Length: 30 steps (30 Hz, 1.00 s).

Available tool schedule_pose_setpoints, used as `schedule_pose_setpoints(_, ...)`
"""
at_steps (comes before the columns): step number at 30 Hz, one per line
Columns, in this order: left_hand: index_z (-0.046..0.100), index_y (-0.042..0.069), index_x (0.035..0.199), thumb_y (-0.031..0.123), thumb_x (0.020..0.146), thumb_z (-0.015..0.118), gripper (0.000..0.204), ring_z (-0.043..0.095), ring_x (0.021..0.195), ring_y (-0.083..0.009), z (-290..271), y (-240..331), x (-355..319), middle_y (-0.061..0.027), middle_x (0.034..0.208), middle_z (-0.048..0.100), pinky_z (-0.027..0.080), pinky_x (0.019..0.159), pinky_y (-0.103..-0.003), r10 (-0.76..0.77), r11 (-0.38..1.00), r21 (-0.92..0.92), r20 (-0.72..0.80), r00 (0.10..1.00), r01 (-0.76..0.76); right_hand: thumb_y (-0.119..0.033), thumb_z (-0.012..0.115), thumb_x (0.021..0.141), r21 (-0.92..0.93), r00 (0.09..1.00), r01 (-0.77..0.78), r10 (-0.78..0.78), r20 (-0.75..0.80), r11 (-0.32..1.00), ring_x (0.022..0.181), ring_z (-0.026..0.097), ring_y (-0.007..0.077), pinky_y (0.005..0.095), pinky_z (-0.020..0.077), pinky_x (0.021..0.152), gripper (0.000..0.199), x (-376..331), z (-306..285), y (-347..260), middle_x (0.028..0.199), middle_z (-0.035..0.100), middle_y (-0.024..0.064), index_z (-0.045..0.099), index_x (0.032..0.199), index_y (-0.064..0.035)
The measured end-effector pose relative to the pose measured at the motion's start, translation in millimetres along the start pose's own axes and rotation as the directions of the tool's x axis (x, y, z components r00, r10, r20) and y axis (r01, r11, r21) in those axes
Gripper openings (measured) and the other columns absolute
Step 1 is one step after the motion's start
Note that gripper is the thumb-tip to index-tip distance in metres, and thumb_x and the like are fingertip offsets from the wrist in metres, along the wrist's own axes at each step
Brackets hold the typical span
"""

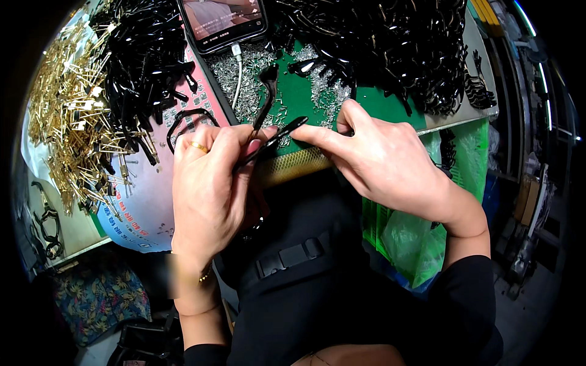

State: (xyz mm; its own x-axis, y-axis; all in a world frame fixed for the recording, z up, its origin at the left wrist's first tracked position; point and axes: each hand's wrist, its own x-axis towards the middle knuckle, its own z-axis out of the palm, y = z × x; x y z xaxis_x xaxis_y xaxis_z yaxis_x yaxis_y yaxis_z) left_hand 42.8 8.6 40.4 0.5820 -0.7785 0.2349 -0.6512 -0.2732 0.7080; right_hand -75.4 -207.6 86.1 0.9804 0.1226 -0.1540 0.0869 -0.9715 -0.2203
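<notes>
My left hand (210, 183), with a gold ring on one finger, grips a black plastic eyeglass temple arm (267, 97) that rises curved above the fingers. My right hand (384, 158) pinches the end of a second black arm piece (287, 129) between thumb and forefinger, meeting the left hand's piece over the table edge. Both hands hover above a green mat (299, 97) strewn with small silver screws (244, 73).
A heap of black plastic arms (390, 43) fills the back right, another black heap (143, 61) lies back left beside a pile of gold metal pins (67, 122). A phone (223, 21) with a white cable lies at the top. A green plastic bag (421, 238) hangs at right.
</notes>
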Motion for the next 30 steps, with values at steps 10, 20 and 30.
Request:
schedule_pose_setpoints(10, 0.057, -0.003, 0.123, 0.02, 0.109, 0.047, 0.029, 0.059, 0.08, -0.0094, -3, -18, -24, -0.0119, 0.104, 0.065, 0.053, 0.067, -0.023, -0.407, 0.778, -0.624, -0.41, 0.816, 0.075, -0.009, 0.063, 0.088, 0.025, 1.0, -0.014, 0.015, -0.016, 1.0, 0.062, 0.066, 0.0256, 0.0364, 0.0506, 0.049, 0.046, -1, 2, 2, 0.089, 0.054, 0.0154, 0.062, 0.132, -0.0202)
schedule_pose_setpoints(20, 0.055, -0.005, 0.125, 0.007, 0.106, 0.048, 0.023, 0.063, 0.066, -0.0098, -3, 4, -12, -0.0171, 0.106, 0.069, 0.052, 0.055, -0.021, -0.51, 0.684, -0.692, -0.228, 0.829, 0.23, -0.011, 0.063, 0.087, 0.003, 0.999, 0.047, -0.047, 0.021, 0.999, 0.066, 0.067, 0.0262, 0.0366, 0.0517, 0.05, 0.049, 2, 1, 5, 0.09, 0.054, 0.0145, 0.06, 0.135, -0.0212)
schedule_pose_setpoints(30, 0.058, 0.0, 0.114, -0.012, 0.087, 0.056, 0.029, 0.074, 0.092, -0.0306, -5, 9, -1, -0.0172, 0.102, 0.074, 0.055, 0.077, -0.034, -0.287, 0.89, -0.349, 0.073, 0.955, 0.294, -0.01, 0.063, 0.085, 0.033, 0.996, 0.052, -0.055, 0.072, 0.998, 0.067, 0.068, 0.0266, 0.0372, 0.0524, 0.05, 0.05, 4, -4, 3, 0.092, 0.055, 0.0144, 0.061, 0.134, -0.0206)
